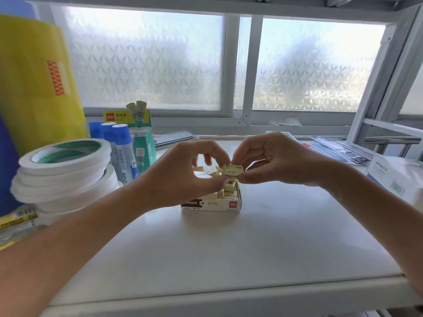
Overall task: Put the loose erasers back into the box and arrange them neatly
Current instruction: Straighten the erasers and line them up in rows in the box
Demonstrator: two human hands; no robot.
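A small open eraser box (225,205) with a white and brown front stands at the middle of the white shelf. Several cream erasers (229,186) lie inside it, some tilted. Above the box both hands meet on one cream eraser (233,170). My right hand (272,159) pinches it between thumb and fingertips. My left hand (183,172) touches its left lower corner with the thumb, and its other fingers curl above the box. The left half of the box is hidden behind my left hand.
Stacked rolls of white tape (64,172) stand at the left, with blue-capped glue bottles (121,149) and a green glue-stick box (142,143) behind them. A yellow roll (34,83) rises at far left. Leaflets (338,149) and a white packet (396,177) lie at the right.
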